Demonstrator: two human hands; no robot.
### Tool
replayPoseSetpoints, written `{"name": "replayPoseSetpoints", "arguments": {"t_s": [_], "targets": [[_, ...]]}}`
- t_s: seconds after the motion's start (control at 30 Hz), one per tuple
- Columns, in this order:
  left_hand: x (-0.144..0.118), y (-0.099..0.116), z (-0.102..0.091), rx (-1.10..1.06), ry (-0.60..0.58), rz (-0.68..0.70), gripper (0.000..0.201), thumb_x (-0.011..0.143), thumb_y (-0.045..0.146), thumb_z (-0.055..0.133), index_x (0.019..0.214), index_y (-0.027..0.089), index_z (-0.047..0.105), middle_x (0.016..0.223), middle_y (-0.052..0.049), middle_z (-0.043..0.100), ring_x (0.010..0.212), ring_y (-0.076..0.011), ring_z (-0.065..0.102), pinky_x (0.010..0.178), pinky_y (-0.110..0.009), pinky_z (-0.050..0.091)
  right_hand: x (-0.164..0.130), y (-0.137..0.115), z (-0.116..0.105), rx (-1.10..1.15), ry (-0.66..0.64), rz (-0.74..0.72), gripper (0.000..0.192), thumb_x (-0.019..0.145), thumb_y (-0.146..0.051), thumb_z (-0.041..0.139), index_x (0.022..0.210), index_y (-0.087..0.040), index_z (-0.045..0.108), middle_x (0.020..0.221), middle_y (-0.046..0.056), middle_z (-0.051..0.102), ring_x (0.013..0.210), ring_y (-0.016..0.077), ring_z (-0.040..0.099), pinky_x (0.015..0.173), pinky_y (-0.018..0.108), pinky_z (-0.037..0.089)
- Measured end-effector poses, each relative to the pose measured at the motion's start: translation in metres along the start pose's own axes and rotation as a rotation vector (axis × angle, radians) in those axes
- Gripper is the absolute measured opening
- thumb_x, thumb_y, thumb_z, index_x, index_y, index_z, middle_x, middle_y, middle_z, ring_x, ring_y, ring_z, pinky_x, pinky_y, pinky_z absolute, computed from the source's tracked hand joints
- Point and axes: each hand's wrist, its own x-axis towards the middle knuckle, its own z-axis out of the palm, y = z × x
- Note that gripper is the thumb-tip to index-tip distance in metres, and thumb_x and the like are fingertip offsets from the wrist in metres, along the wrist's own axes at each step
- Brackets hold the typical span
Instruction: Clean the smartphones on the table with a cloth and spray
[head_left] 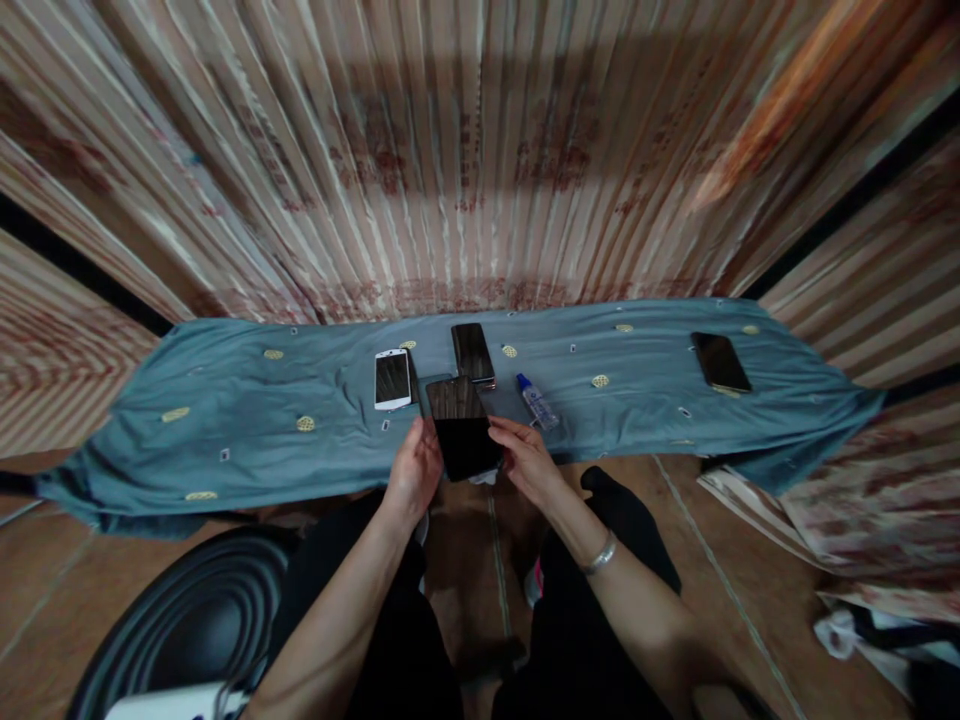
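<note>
While left hand [416,470] and right hand [525,460] hold dark phone [469,445], three others lie on bench [225,400]

As each hand is closed on one side edge, w/ left fingers partly hidden, the dark phone is above the bench's near edge, approx. mid. White phone [393,380] lies left; black phone [471,350] just beyond; blue-capped bottle [538,402] near, to right; right-end phone [720,362] well apart.

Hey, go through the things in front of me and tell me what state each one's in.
Held phone: between both hands, screen dark.
Left hand: at its left edge.
Right hand: gripping its right edge.
White phone: flat, screen up, unlit.
Middle black phone: flat, dark side up.
Far-right phone: flat, dark side up.
Blue-capped bottle: on its side, capped.
Cloth: spread, wrinkled.
</note>
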Motion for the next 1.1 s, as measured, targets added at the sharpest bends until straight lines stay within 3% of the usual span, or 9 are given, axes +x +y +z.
{"name": "replayPoseSetpoints", "arguments": {"t_s": [0.13,0.33,0.5,0.67,0.83,0.97,1.1], "targets": [[-0.005,-0.003,0.002,-0.028,-0.024,-0.177,0.039,0.095,0.037,0.043,0.117,0.014,0.066,0.111,-0.008,0.073,0.115,-0.0234,0.063,0.106,-0.038,0.043,-0.002,0.001,0.006,0.022,-0.029,0.046,0.042,0.051,-0.036,0.09,0.087,-0.02,0.075,0.074,0.001,0.075,0.068,0.0155,0.068,0.065,0.028,0.056],[-0.008,0.007,0.0,-0.061,0.012,-0.263,0.041,0.095,0.035,0.044,0.122,0.01,0.064,0.104,-0.01,0.075,0.104,-0.0247,0.069,0.102,-0.038,0.047,-0.001,0.0,0.007,-0.158,-0.072,-0.053,0.035,0.054,-0.038,0.088,0.083,-0.023,0.076,0.075,-0.002,0.074,0.068,0.0122,0.067,0.073,0.028,0.057],[-0.011,0.008,0.0,0.029,0.117,-0.214,0.036,0.095,0.031,0.046,0.118,0.009,0.064,0.098,-0.01,0.076,0.098,-0.0234,0.071,0.096,-0.037,0.051,0.009,-0.015,-0.008,-0.346,-0.007,-0.243,0.032,0.067,-0.033,0.075,0.098,-0.024,0.075,0.094,0.0,0.076,0.083,0.0164,0.068,0.08,0.032,0.056],[-0.01,-0.005,-0.004,0.078,0.035,-0.191,0.039,0.083,0.04,0.064,0.111,0.012,0.068,0.097,-0.012,0.076,0.096,-0.0281,0.071,0.087,-0.04,0.056,0.011,-0.02,-0.017,-0.523,0.009,-0.439,0.038,0.077,-0.033,0.064,0.114,-0.024,0.068,0.115,0.005,0.071,0.106,0.0218,0.066,0.097,0.039,0.049],[-0.011,-0.019,0.0,0.115,0.007,-0.25,0.039,0.085,0.046,0.06,0.101,0.012,0.07,0.092,-0.012,0.076,0.087,-0.0247,0.072,0.082,-0.037,0.057,0.008,-0.025,-0.016,-0.829,0.141,-0.599,0.033,0.084,-0.032,0.059,0.114,-0.02,0.066,0.114,0.01,0.07,0.1,0.0238,0.067,0.091,0.04,0.053],[-0.011,-0.029,0.004,0.124,0.019,-0.193,0.034,0.078,0.043,0.069,0.091,0.012,0.071,0.089,-0.01,0.076,0.09,-0.0238,0.071,0.086,-0.037,0.054,0.009,-0.028,-0.013,-1.032,0.092,-0.777,0.027,0.089,-0.027,0.052,0.11,-0.02,0.069,0.118,0.01,0.069,0.112,0.0232,0.063,0.101,0.042,0.047],[-0.009,-0.032,0.002,0.136,0.012,-0.116,0.035,0.068,0.041,0.078,0.088,0.013,0.071,0.09,-0.009,0.075,0.098,-0.0255,0.069,0.091,-0.038,0.051,0.007,-0.023,-0.012,-1.233,0.045,-0.865,0.032,0.092,-0.023,0.047,0.115,-0.018,0.068,0.12,0.011,0.068,0.114,0.0242,0.059,0.105,0.046,0.044]]}}
